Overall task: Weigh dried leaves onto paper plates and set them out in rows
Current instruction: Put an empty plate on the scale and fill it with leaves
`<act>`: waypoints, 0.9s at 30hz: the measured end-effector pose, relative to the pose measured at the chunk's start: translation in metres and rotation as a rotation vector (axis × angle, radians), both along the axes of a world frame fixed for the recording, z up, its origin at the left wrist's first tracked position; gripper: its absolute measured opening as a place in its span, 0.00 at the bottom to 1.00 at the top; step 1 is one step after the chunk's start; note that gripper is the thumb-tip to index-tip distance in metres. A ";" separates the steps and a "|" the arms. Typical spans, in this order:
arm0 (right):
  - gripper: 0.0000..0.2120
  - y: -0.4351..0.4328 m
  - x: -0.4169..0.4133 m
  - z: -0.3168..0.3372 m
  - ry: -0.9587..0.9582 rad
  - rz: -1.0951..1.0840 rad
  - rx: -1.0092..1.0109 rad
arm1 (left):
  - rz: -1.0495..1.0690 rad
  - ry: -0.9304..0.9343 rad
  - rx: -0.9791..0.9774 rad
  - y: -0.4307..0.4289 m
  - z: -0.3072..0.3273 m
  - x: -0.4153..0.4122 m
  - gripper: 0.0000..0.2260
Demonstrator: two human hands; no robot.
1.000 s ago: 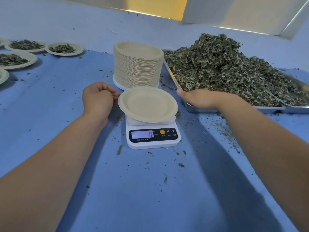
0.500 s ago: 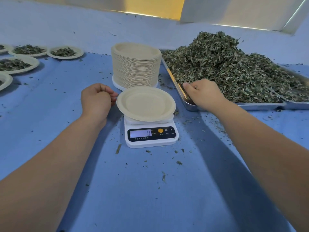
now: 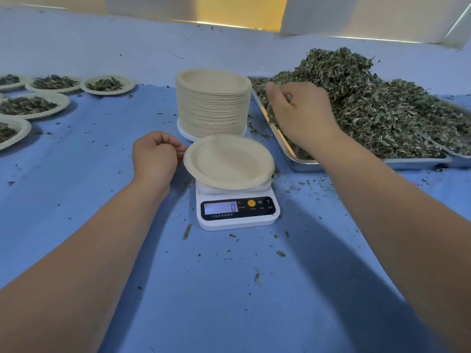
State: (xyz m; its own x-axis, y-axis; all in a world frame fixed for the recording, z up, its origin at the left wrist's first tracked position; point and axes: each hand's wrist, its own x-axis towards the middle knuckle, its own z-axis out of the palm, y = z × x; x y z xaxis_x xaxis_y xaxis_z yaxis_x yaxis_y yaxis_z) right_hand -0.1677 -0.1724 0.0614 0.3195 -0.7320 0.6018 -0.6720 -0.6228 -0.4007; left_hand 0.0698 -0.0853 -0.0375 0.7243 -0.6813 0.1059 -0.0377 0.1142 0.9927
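Note:
An empty paper plate sits on the white digital scale, whose display reads 0. My left hand lies just left of the plate, fingers curled, with the fingertips pinching its left rim. My right hand reaches into the big heap of dried leaves on the metal tray. Its fingers are curled down into the near-left part of the heap and grip leaves; the fingertips are hidden.
A tall stack of paper plates stands right behind the scale. Several filled plates lie in rows at the far left on the blue cloth. Leaf crumbs are scattered around the scale. A second tray edge shows at the right.
My right hand has moved from the tray's near rim up and back into the heap, and its fingers have closed in the leaves. My left hand and the plate have stayed put.

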 end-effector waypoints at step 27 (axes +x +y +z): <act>0.22 -0.007 -0.043 -0.069 0.237 -0.156 0.038 | -0.008 -0.022 0.002 0.004 0.000 -0.001 0.17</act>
State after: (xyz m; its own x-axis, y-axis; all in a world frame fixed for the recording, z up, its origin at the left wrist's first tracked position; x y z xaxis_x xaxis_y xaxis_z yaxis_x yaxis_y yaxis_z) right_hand -0.2112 -0.1797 -0.0080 0.3294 -0.8042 0.4948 -0.8363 -0.4917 -0.2426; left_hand 0.0687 -0.0817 -0.0373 0.7162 -0.6874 0.1204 -0.0584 0.1130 0.9919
